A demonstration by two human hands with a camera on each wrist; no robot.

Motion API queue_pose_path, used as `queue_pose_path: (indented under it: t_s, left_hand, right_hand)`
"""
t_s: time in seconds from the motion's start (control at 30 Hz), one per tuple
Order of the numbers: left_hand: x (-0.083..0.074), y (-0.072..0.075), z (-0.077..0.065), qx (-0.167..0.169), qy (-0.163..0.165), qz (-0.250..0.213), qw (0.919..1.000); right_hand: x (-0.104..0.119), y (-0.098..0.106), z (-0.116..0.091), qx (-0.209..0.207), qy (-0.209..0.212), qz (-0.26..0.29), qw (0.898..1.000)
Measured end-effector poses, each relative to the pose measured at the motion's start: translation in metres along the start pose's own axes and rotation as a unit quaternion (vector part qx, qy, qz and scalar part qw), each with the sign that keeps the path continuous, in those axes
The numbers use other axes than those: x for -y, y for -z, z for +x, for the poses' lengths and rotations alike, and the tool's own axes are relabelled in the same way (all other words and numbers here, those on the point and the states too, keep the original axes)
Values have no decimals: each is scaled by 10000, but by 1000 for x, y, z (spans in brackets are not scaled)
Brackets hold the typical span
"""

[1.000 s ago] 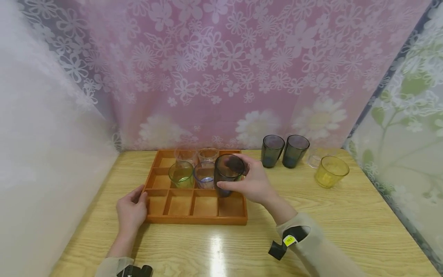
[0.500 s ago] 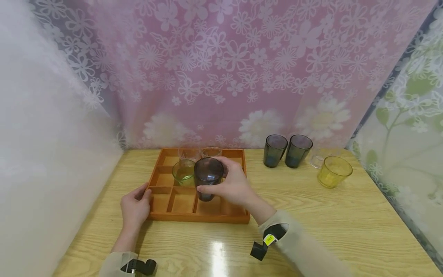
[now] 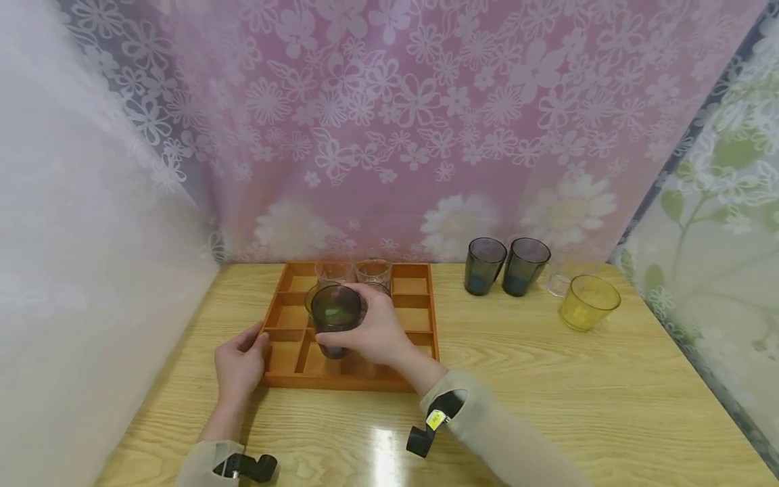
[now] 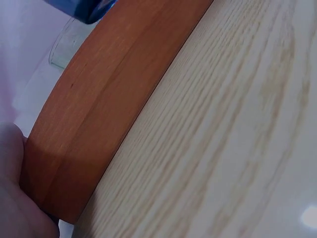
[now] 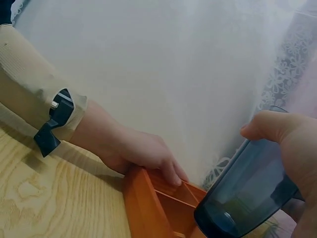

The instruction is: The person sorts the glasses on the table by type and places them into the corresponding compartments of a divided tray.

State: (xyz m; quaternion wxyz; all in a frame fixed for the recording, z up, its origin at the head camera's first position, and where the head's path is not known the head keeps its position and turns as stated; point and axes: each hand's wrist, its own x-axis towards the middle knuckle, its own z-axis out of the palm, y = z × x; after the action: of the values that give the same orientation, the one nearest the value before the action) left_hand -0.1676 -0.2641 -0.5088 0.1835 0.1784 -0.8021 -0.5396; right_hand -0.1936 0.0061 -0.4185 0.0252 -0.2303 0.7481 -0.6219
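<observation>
Holding a dark glass (image 3: pixel 333 314) over the wooden tray (image 3: pixel 341 383) with the right grip (image 3: pixel 374 325), pressing the thumb across its near side. Gripping the tray's left edge with the left grip (image 3: pixel 240 355). Covering most of a green glass (image 3: pixel 309 299) in the head view, though letting its tint show through. Leaving contact between the dark glass and the tray uncertain.

Seeing clearly only from the head two clear glasses (image 3: pixel 333 272) standing in the tray's back row; also, on the worktop (image 3: pixel 517 379) to the right, two more dark glasses (image 3: pixel 485 267) standing side by side, then another clear glass (image 3: pixel 558 281) and a yellow glass (image 3: pixel 587 304).

Getting from the right wrist a side look at the held glass, showing bluish there and pointing its base toward the compartments. Catching there too a black wrist camera (image 5: pixel 55 121) on a pale sleeve (image 5: pixel 39 74).

Viewing from the left wrist mainly the tray's outer wall along the worktop. Spotting above it a glossy blue form (image 4: pixel 89 9), too cut off to name, and a faint glassy edge (image 4: pixel 67 49).
</observation>
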Motion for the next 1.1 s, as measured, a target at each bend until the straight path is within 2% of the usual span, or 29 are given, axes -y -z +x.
queue_pose_path:
  t_s: [0.3,0.5,0.77,0.93,1.1]
  left_hand:
    - [1,-1,-1,62,248,-92,9996]
    - [3,-2,0,4,115,-83,9999]
    - [3,-2,0,-46,17,-45,10000]
    - [-2,0,0,11,28,-6,10000]
    - [-9,2,-4,128,219,36,9997]
  right_hand:
    - [-11,-21,3,-109,-61,-314,9994]
    - [-18,-31,1,-174,-30,-632,9978]
    - [-24,-40,-4,-158,92,-540,9984]
    - [-27,-43,-7,-282,187,-426,9985]
    - [-31,-47,-10,-392,223,-370,9983]
